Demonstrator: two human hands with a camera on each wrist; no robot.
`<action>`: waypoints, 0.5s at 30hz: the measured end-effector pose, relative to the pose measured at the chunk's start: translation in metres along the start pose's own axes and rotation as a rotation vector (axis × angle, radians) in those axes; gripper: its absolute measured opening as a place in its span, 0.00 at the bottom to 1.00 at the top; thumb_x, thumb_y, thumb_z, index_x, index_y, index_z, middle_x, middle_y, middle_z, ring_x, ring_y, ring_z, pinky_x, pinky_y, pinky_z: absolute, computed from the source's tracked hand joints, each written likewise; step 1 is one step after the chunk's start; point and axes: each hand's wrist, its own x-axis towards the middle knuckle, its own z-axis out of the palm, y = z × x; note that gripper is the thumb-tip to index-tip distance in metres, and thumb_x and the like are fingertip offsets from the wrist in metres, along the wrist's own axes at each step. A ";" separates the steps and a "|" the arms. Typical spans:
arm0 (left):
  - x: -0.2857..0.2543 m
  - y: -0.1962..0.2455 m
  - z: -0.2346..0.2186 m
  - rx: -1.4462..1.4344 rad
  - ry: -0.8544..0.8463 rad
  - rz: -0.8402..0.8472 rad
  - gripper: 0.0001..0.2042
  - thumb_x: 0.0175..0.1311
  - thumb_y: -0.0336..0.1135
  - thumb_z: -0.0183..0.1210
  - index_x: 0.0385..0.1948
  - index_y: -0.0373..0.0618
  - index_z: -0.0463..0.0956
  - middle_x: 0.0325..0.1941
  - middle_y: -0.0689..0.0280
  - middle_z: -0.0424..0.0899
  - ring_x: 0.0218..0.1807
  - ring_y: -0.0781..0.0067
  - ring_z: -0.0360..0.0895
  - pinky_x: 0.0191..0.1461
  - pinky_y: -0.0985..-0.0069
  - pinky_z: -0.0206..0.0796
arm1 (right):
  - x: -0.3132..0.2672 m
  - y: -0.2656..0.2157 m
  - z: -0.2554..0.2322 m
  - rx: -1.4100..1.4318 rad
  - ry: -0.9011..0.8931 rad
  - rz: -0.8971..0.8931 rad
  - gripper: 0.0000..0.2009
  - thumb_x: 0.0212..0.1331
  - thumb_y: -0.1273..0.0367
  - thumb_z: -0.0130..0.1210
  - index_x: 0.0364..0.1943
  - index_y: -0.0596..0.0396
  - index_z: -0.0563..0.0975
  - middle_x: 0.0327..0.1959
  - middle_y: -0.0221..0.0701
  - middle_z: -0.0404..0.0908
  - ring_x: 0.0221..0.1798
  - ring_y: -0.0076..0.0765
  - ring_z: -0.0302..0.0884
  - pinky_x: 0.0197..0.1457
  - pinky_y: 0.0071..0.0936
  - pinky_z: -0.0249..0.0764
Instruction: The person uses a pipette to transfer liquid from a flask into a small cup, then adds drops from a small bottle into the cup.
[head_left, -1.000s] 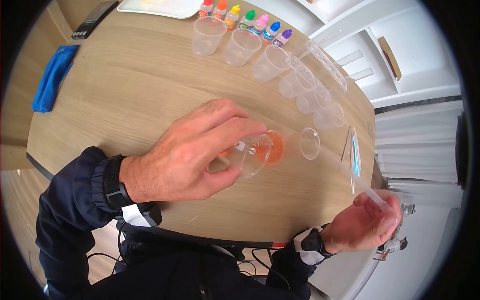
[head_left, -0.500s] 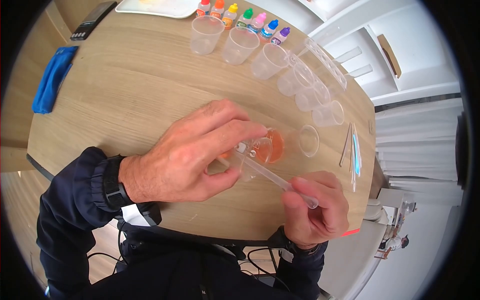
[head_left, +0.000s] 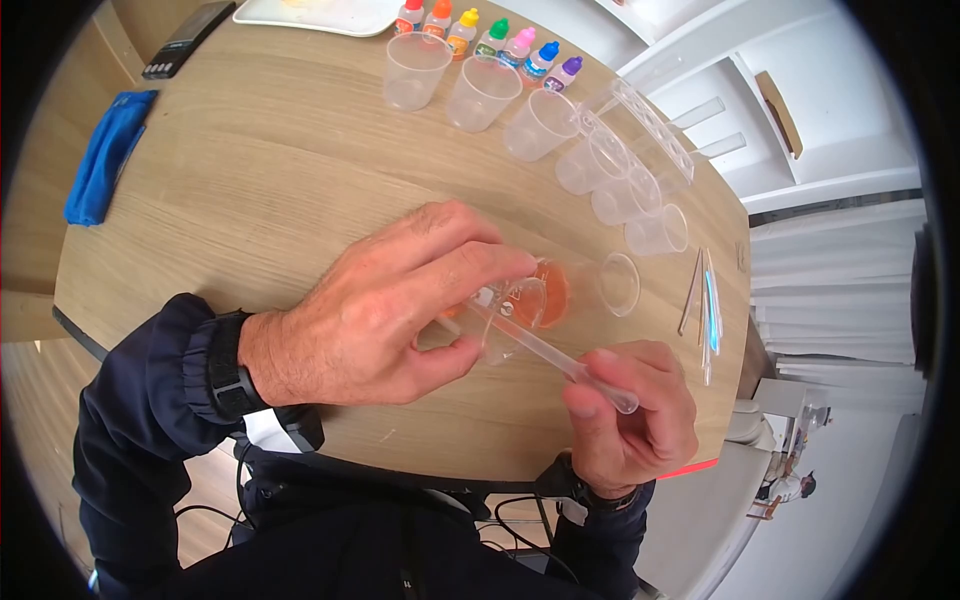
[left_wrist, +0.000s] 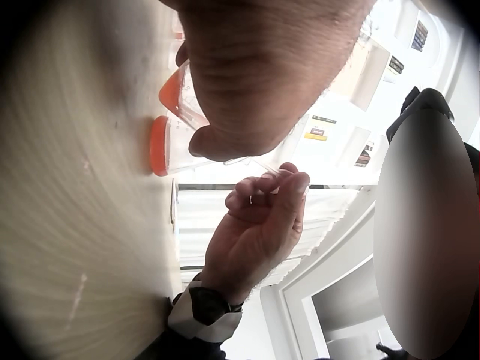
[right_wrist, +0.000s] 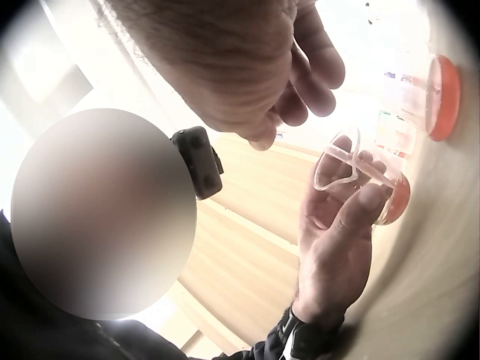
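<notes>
My left hand (head_left: 385, 310) grips a clear beaker (head_left: 498, 350) tilted with its mouth toward the right; orange liquid shows in its bottom in the right wrist view. A clear plastic cup (head_left: 620, 285) with orange liquid in its base stands just beyond the beaker, partly behind it. Between thumb and fingers, my right hand (head_left: 640, 420) pinches a plastic pipette (head_left: 545, 350) near its bulb. The pipette's far end reaches into the beaker, and its stem looks tinted pinkish. In the left wrist view, the cup (left_wrist: 159, 146) is upright beside the tilted beaker (left_wrist: 172, 94).
Several clear plastic cups (head_left: 483, 95) curve along the back right, with coloured dropper bottles (head_left: 490, 38) behind them. A clear rack (head_left: 650, 125) stands beyond. Thin rods (head_left: 711, 310) lie at the right. A blue cloth (head_left: 108, 160), a black device (head_left: 190, 40) and a white tray (head_left: 320, 14) are at the left and back.
My right hand has come left from the table's right edge, bringing the pipette from beside the cup into the beaker. The stem has turned pinkish. My left hand has barely moved.
</notes>
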 end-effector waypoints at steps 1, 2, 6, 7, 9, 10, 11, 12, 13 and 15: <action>0.000 0.000 0.000 0.005 0.003 0.006 0.35 0.52 0.24 0.78 0.68 0.38 0.79 0.59 0.51 0.80 0.52 0.52 0.81 0.53 0.62 0.77 | -0.001 0.001 0.001 0.005 0.005 0.002 0.21 0.48 0.73 0.86 0.47 0.60 0.88 0.35 0.39 0.92 0.31 0.36 0.87 0.31 0.26 0.78; 0.001 -0.001 0.000 0.011 0.007 0.012 0.35 0.52 0.24 0.78 0.68 0.38 0.79 0.59 0.50 0.80 0.52 0.52 0.81 0.53 0.62 0.77 | -0.001 0.001 0.001 0.010 0.010 0.003 0.22 0.48 0.73 0.86 0.47 0.61 0.88 0.35 0.39 0.92 0.32 0.37 0.87 0.32 0.26 0.79; 0.001 0.000 -0.001 0.008 0.002 0.012 0.36 0.52 0.24 0.78 0.68 0.38 0.79 0.59 0.50 0.80 0.53 0.51 0.81 0.54 0.62 0.77 | -0.001 -0.001 0.000 0.007 -0.005 0.023 0.23 0.47 0.73 0.87 0.48 0.61 0.88 0.36 0.39 0.92 0.34 0.38 0.88 0.34 0.27 0.80; 0.001 0.000 -0.001 0.005 0.001 0.008 0.36 0.52 0.24 0.78 0.68 0.38 0.79 0.59 0.50 0.80 0.53 0.51 0.81 0.54 0.62 0.77 | 0.000 -0.002 0.000 0.009 -0.007 0.032 0.24 0.46 0.73 0.87 0.48 0.61 0.88 0.36 0.39 0.92 0.34 0.38 0.88 0.34 0.28 0.80; 0.001 0.000 -0.001 0.001 0.000 0.005 0.35 0.52 0.24 0.78 0.68 0.38 0.79 0.59 0.50 0.80 0.53 0.51 0.81 0.54 0.62 0.77 | 0.000 -0.003 -0.001 0.010 0.003 0.034 0.23 0.47 0.72 0.87 0.48 0.61 0.88 0.36 0.40 0.92 0.34 0.39 0.88 0.34 0.28 0.80; 0.000 0.000 0.000 -0.001 0.000 0.004 0.35 0.52 0.23 0.78 0.68 0.38 0.79 0.59 0.50 0.80 0.53 0.50 0.81 0.54 0.62 0.77 | -0.001 -0.002 -0.004 0.009 0.016 0.027 0.23 0.49 0.70 0.86 0.48 0.61 0.88 0.36 0.40 0.92 0.34 0.39 0.87 0.33 0.28 0.80; 0.000 -0.001 0.000 -0.003 0.000 0.004 0.35 0.52 0.23 0.78 0.68 0.38 0.79 0.59 0.50 0.80 0.53 0.50 0.81 0.54 0.62 0.77 | -0.002 -0.002 -0.006 0.007 0.029 0.019 0.22 0.51 0.69 0.86 0.49 0.60 0.87 0.36 0.40 0.92 0.34 0.39 0.87 0.33 0.28 0.79; 0.000 -0.001 0.000 0.001 0.008 0.008 0.35 0.52 0.23 0.78 0.68 0.38 0.79 0.59 0.50 0.80 0.53 0.50 0.81 0.54 0.62 0.77 | -0.002 -0.003 -0.009 0.008 0.110 0.018 0.19 0.59 0.64 0.80 0.47 0.61 0.86 0.35 0.39 0.88 0.33 0.37 0.84 0.33 0.27 0.77; 0.001 -0.001 0.000 0.006 0.017 0.011 0.35 0.52 0.23 0.78 0.67 0.38 0.79 0.59 0.50 0.80 0.53 0.50 0.81 0.53 0.62 0.77 | -0.001 -0.006 -0.014 0.010 0.190 0.017 0.18 0.67 0.59 0.73 0.46 0.62 0.84 0.34 0.39 0.85 0.31 0.35 0.81 0.33 0.26 0.74; 0.000 -0.002 0.000 0.018 0.030 0.011 0.35 0.52 0.23 0.78 0.67 0.37 0.79 0.59 0.50 0.80 0.52 0.50 0.81 0.53 0.62 0.77 | -0.003 -0.005 -0.029 0.030 0.344 0.011 0.21 0.75 0.54 0.67 0.48 0.62 0.82 0.33 0.39 0.81 0.29 0.34 0.77 0.31 0.25 0.71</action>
